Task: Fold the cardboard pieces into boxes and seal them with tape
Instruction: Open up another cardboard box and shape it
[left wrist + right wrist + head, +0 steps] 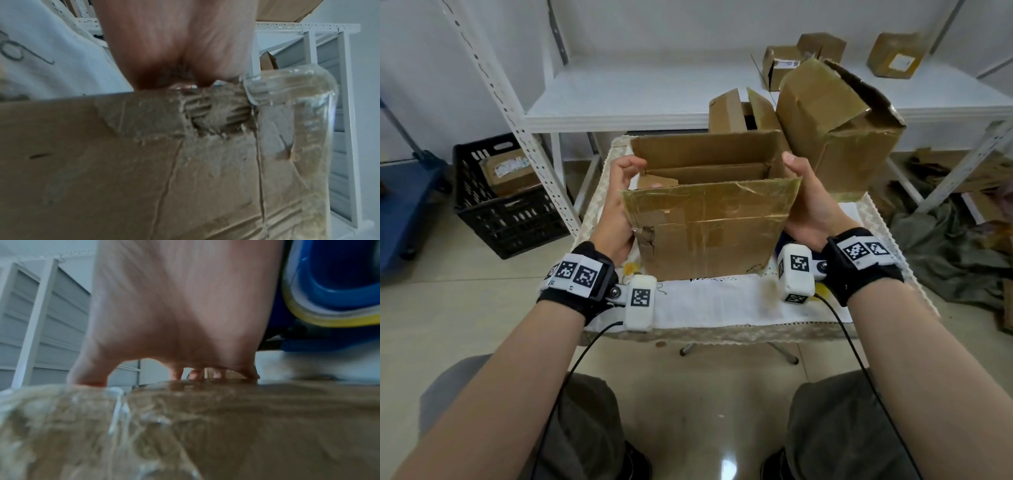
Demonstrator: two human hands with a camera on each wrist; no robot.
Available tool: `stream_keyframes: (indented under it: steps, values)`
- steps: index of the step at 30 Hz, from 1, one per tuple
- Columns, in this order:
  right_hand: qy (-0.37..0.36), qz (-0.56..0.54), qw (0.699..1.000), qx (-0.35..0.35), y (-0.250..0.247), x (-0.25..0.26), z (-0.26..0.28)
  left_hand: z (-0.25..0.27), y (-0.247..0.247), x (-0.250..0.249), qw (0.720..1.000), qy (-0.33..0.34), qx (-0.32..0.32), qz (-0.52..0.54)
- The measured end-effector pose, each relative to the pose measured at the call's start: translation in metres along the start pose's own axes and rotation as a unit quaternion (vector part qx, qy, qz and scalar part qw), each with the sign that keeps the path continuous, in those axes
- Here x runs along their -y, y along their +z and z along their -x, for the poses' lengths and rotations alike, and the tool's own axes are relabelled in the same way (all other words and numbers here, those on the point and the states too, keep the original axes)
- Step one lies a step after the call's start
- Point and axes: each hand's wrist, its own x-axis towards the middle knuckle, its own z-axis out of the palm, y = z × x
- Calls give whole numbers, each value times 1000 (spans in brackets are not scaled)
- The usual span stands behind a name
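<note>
While the open cardboard box (pixel 705 222) stands at bench (pixel 722 308) centre, the left hand (pixel 616 202) grips its 9 o'clock side and the right hand (pixel 808 202) its 3 o'clock side — fingers curled over the rim. A larger box (pixel 835 126) sits at 1 o'clock, a black crate (pixel 506 212) at 9 o'clock — on the floor.

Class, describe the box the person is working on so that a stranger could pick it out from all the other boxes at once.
Find the small cloth-covered table in front of the white shelving. The cardboard box stands at its near edge, held between the left hand and right hand. Unlike the taller box behind it, its top flaps stand open and its near face carries old tape and a torn patch.
</note>
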Motion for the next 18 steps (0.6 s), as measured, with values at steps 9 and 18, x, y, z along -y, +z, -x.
stream_keyframes:
  steps: [9, 18]
  values:
    - [-16, 69, 997, -43, 0, -6, -9, -2, -7, -6, 997, -63, 38, -16]
    - [-37, 58, 994, -89, 0, -13, -14, -5, -3, -11, 999, -43, 23, -7]
